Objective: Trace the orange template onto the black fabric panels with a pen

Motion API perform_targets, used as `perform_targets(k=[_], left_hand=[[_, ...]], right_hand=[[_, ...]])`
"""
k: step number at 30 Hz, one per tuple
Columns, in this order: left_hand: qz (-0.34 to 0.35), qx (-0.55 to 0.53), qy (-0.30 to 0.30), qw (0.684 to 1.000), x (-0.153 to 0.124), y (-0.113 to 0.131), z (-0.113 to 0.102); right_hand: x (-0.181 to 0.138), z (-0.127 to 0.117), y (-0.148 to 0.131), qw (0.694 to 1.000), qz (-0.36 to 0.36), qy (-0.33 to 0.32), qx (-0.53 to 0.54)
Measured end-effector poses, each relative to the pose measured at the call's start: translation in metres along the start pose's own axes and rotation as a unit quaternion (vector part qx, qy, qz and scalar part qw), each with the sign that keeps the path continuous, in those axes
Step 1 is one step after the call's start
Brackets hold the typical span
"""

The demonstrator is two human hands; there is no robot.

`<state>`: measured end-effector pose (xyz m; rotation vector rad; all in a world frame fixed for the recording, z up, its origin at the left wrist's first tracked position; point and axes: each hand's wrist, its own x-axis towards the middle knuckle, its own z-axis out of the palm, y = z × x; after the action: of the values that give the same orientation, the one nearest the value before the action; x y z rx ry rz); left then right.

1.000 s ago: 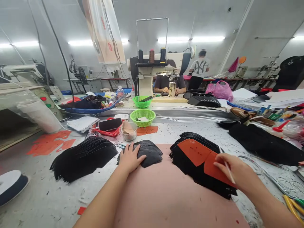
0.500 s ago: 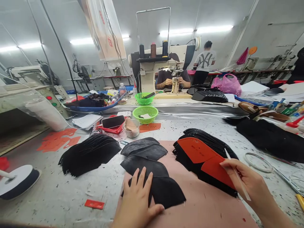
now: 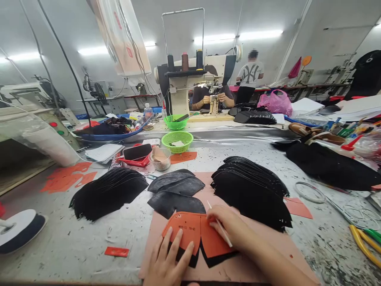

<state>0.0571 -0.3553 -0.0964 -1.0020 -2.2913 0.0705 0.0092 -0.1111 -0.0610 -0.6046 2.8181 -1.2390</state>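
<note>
My left hand (image 3: 168, 260) lies flat with fingers spread on an orange template (image 3: 196, 236), pressing it onto a black cut piece (image 3: 208, 260) on the pink mat (image 3: 256, 262). My right hand (image 3: 229, 226) pinches a thin white marking pen (image 3: 218, 229) and rests on the template's right half. Beyond the template lie loose black pieces (image 3: 175, 190). A fanned stack of black pieces (image 3: 253, 190) sits to the right, another fanned stack (image 3: 108, 190) to the left.
A clear cup (image 3: 160, 159), phone on a red tray (image 3: 137, 153) and green baskets (image 3: 177, 141) stand behind. A sewing machine (image 3: 190, 79) with a seated person is farther back. Tape roll (image 3: 18, 230) at left, yellow-handled scissors (image 3: 364, 240) at right, orange scraps (image 3: 68, 178) around.
My right hand carried the orange template off the right stack and set it on the black piece in front of me. My left hand now holds the template down.
</note>
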Motion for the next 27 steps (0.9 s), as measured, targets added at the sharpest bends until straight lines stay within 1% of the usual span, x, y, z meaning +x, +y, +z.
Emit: perform_targets(k=[2, 4, 6, 8, 12, 14, 17, 23, 25, 27], left_hand=[[0.017, 0.031, -0.014, 0.999, 0.000, -0.001, -0.003], [-0.001, 0.039, -0.030, 0.999, -0.001, 0.002, -0.007], [-0.021, 0.026, -0.054, 0.998, -0.001, 0.007, -0.011], [-0.045, -0.012, -0.069, 0.997, -0.001, 0.014, -0.014], [-0.098, -0.092, -0.068, 0.989, 0.001, 0.025, -0.013], [-0.101, -0.109, -0.068, 0.986, 0.002, 0.027, -0.012], [-0.101, -0.122, -0.065, 0.985, 0.001, 0.028, -0.013], [-0.126, -0.151, -0.070, 0.978, 0.000, 0.031, -0.015], [-0.120, -0.157, -0.072, 0.978, 0.002, 0.033, -0.015], [-0.096, -0.157, -0.072, 0.980, 0.006, 0.035, -0.013]], right_hand=[[-0.003, 0.003, -0.004, 0.999, -0.014, 0.005, -0.037], [-0.015, -0.001, -0.004, 0.997, -0.022, -0.010, -0.070], [-0.031, -0.007, 0.000, 0.995, -0.021, -0.032, -0.087], [-0.048, -0.011, 0.007, 0.995, -0.021, -0.038, -0.095], [-0.070, -0.006, 0.022, 0.994, -0.038, 0.019, -0.099], [-0.074, -0.002, 0.026, 0.992, -0.056, 0.048, -0.102], [-0.074, 0.000, 0.027, 0.988, -0.083, 0.066, -0.108], [-0.073, -0.002, 0.025, 0.986, -0.102, 0.071, -0.110], [-0.074, -0.003, 0.026, 0.987, -0.100, 0.071, -0.104], [-0.074, -0.002, 0.026, 0.988, -0.098, 0.068, -0.098]])
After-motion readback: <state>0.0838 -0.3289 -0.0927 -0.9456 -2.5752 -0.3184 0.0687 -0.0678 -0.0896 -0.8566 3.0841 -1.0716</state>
